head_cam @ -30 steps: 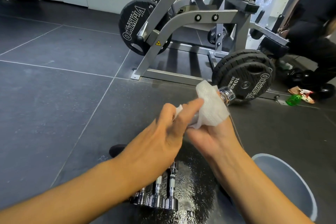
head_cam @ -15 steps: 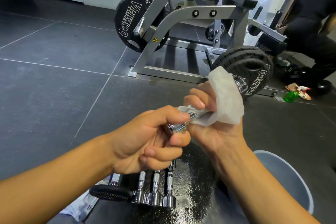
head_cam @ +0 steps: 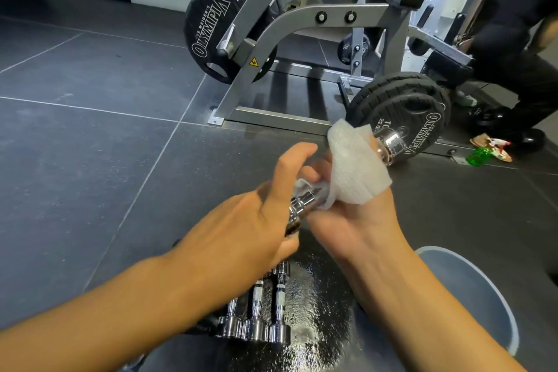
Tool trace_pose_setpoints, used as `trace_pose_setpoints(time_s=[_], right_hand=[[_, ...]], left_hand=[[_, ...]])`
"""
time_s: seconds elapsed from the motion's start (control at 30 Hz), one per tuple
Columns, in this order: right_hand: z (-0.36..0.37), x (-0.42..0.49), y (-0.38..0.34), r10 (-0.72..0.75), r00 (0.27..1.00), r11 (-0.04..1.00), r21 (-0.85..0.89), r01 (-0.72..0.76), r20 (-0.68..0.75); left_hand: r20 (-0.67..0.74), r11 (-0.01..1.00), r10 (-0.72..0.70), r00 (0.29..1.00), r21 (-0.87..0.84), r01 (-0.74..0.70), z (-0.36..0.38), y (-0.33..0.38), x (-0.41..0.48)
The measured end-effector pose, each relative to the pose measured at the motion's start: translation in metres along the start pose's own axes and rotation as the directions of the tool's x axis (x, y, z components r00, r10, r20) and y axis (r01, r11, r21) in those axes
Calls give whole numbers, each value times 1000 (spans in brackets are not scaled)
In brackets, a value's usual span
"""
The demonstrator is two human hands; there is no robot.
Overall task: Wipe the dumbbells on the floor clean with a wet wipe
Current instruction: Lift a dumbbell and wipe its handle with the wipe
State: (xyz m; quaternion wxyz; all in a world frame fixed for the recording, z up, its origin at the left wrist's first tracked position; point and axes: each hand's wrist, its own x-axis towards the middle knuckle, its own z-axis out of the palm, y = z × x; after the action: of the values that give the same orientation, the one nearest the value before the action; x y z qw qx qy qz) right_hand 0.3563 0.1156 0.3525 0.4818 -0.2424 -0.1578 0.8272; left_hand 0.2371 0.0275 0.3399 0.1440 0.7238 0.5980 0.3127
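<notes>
A chrome dumbbell (head_cam: 389, 142) is held up in the air between my hands, slanting from lower left to upper right. My left hand (head_cam: 250, 229) grips its near head, with the forefinger stretched out. My right hand (head_cam: 359, 220) holds a white wet wipe (head_cam: 350, 166) wrapped round the dumbbell's handle. The far chrome head sticks out past the wipe. Three more chrome dumbbells (head_cam: 256, 317) lie side by side on the dark floor below my arms.
A grey weight machine frame (head_cam: 271, 48) with black Olympia plates (head_cam: 407, 118) stands just beyond my hands. A grey-blue bucket rim (head_cam: 483, 287) is at lower right. A person in black (head_cam: 519, 48) and a green bottle (head_cam: 478, 155) are at far right.
My left hand's fingers loosened from a tight fist on the near head, and the forefinger now points out. The wipe slid along the handle toward the far head.
</notes>
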Motion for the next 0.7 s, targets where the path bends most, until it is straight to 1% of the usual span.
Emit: trace_pose_setpoints(time_s=[0.07, 0.13, 0.17, 0.2, 0.23, 0.27, 0.3, 0.33, 0.37, 0.4, 0.43, 0.47, 0.5, 0.53, 0.57, 0.6, 0.63, 0.67, 0.7], right_hand=[[2, 0, 11, 16, 999, 1000, -6, -16, -42], [0, 2, 18, 68, 996, 998, 20, -67, -62], [-1, 4, 17, 84, 994, 996, 34, -82, -71], [2, 3, 13, 87, 994, 996, 32, -85, -61], [4, 2, 10, 79, 996, 997, 24, -78, -37], [5, -1, 6, 71, 997, 997, 13, -70, -16], [5, -1, 5, 82, 996, 996, 19, -83, 42], [5, -3, 3, 114, 983, 992, 40, -121, 141], [2, -3, 2, 153, 953, 983, 63, -175, 262], [-1, -2, 2, 186, 919, 972, 73, -225, 347], [-5, 2, 2, 187, 908, 972, 59, -225, 374], [-4, 4, 1, 178, 909, 980, 15, -198, 378], [-2, 5, 2, 173, 914, 983, -6, -184, 368], [0, 5, 3, 161, 924, 986, -10, -168, 347], [2, 5, 4, 131, 951, 991, -13, -133, 279], [3, 4, 6, 75, 978, 997, -26, -71, 197], [3, 5, 8, -1, 992, 999, -53, 8, 125], [5, 5, 12, -57, 995, 995, -78, 63, 76], [5, 7, 15, -84, 995, 992, -91, 88, 46]], left_hand=[[-56, 955, 62, 997, 294, -43, 6, 0, -1], [-106, 904, 115, 988, 424, -60, 13, -1, 1], [-109, 918, 93, 990, 394, -43, 13, 0, 4], [-127, 962, 40, 991, 272, -4, 12, 2, 6], [-105, 995, -67, 992, 66, 74, 10, 2, 8], [-13, 972, -178, 984, -157, 174, 10, 1, 9], [116, 887, -275, 954, -353, 299, 5, 0, 11], [263, 723, -334, 905, -545, 425, -1, -2, 14], [420, 506, -301, 856, -690, 517, -7, -5, 15], [559, 323, -187, 808, -742, 588, -12, -8, 16], [626, 209, -75, 776, -751, 626, -14, -9, 14], [657, 164, 0, 754, -744, 648, -17, -9, 12], [668, 170, 31, 743, -736, 655, -17, -10, 11], [670, 216, 14, 742, -727, 652, -16, -12, 12], [647, 344, -60, 760, -701, 624, -16, -13, 12], [577, 556, -158, 801, -619, 555, -14, -15, 13], [471, 801, -238, 850, -400, 446, -12, -16, 13], [351, 945, -289, 891, -45, 324, -9, -17, 13], [218, 925, -287, 933, 315, 211, -3, -18, 12]])
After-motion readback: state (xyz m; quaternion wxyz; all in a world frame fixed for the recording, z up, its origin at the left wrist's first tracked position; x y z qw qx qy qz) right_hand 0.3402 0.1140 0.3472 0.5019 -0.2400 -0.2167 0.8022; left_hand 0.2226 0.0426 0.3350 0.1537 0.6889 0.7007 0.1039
